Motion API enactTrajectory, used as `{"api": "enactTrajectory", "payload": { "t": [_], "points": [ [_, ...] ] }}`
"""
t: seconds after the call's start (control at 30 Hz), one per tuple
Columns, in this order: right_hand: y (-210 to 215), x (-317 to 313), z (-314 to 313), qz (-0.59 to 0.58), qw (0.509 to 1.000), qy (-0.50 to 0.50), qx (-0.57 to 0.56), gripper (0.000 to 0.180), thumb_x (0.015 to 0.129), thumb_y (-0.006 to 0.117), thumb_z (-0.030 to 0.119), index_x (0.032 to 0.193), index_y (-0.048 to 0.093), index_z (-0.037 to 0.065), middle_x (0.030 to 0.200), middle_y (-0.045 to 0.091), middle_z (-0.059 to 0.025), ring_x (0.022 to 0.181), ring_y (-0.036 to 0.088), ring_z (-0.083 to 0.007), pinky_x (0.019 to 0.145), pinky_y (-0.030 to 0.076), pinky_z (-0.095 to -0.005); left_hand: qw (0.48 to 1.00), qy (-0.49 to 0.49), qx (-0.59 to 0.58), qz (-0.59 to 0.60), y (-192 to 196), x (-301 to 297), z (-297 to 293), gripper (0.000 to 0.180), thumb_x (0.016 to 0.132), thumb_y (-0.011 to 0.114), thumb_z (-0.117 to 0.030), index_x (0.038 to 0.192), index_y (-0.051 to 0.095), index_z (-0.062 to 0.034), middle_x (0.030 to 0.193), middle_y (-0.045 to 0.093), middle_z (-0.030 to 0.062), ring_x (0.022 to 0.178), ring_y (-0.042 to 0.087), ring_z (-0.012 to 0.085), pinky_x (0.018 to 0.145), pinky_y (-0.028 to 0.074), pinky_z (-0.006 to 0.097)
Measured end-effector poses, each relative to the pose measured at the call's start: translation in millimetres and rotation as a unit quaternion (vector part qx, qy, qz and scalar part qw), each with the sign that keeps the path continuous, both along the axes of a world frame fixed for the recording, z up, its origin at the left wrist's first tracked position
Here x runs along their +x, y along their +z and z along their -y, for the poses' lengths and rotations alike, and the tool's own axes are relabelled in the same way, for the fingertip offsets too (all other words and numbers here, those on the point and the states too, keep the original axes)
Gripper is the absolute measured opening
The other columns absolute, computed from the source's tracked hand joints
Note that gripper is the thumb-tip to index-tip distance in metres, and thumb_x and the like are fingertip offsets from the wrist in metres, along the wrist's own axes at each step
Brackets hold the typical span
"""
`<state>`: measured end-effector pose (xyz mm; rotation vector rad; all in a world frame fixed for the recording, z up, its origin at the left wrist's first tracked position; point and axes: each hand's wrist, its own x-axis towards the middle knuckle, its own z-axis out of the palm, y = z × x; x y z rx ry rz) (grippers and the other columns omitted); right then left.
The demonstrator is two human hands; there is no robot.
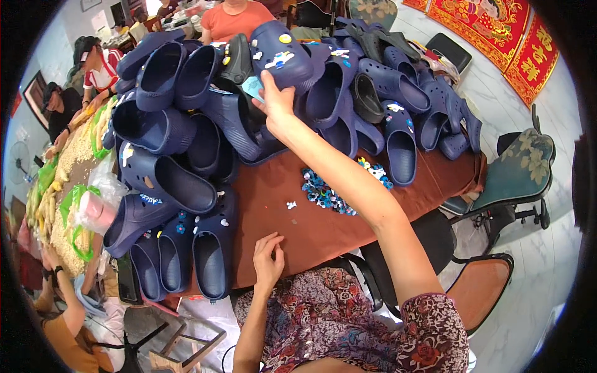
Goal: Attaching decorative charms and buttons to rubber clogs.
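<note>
Stretched toward the far side of the table, my right hand (275, 102) grips a navy clog (298, 69) from below, the thumb against its side. White and yellow charms sit on that clog's upper. A light blue piece (253, 88) shows beside the thumb; whether my hand holds it too, I cannot tell. My left hand (268, 258) rests at the near edge of the brown tabletop (261, 211), holding nothing, its fingers loosely bent and apart. A small white charm (291, 204) lies just beyond it. Under my right forearm is a heap of blue, white and yellow charms (326, 194).
Navy clogs (168, 180) are piled along the left and far sides, with more clogs (401, 143) at the right. A green office chair (516, 168) and a black chair (416, 245) stand right. People sit around a table of corn (74, 168) at left; a person in orange (233, 22) faces me.
</note>
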<state>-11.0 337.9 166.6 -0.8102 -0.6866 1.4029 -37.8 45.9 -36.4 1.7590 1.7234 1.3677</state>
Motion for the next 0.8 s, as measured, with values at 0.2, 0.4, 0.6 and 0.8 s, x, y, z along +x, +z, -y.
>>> {"api": "enactTrajectory", "payload": {
  "t": [0.2,0.4,0.6,0.8],
  "points": [
    [-18.5,18.6,6.9,0.059,0.996,0.041,0.054,0.049,0.088,0.069,0.025,0.123,0.044,0.001,0.114,0.055,-0.0112,0.100,0.059,-0.0193,0.074,0.057,-0.0340,1.000,0.003,-0.004,0.000,-0.3,1.4,-2.8,0.021,0.083,0.058,0.002,0.100,0.069,-0.0016,0.109,0.067,0.0165,0.101,0.061,0.0342,0.088,0.049,0.039],
    [-56.0,99.8,48.4,0.190,0.968,0.141,0.088,0.025,0.088,0.066,0.012,0.112,0.062,0.004,0.104,0.065,-0.0072,0.093,0.063,-0.0159,0.075,0.056,-0.0307,0.999,0.036,-0.010,0.037,-4.1,4.6,-10.1,0.020,0.084,0.057,0.002,0.100,0.069,-0.0023,0.108,0.067,0.0166,0.101,0.062,0.0337,0.088,0.049,0.039],
    [-111.8,227.6,20.2,0.279,0.954,-0.033,0.106,0.012,0.091,0.063,0.009,0.102,0.066,0.006,0.090,0.066,-0.0028,0.080,0.063,-0.0110,0.064,0.053,-0.0244,0.998,0.063,0.000,0.021,9.8,39.2,-28.6,0.022,0.083,0.059,0.001,0.102,0.068,-0.0047,0.113,0.065,0.0165,0.106,0.058,0.0342,0.093,0.047,0.041],
    [-152.3,384.3,-64.7,0.517,0.790,-0.296,0.144,0.020,0.085,0.066,0.013,0.104,0.066,0.005,0.086,0.067,-0.0101,0.080,0.065,-0.0203,0.075,0.053,-0.0332,0.995,0.005,-0.017,-0.101,-14.8,61.1,-35.7,0.025,0.081,0.062,-0.004,0.105,0.067,-0.0067,0.123,0.059,0.0148,0.119,0.050,0.0367,0.101,0.039,0.048]
  ]
}}
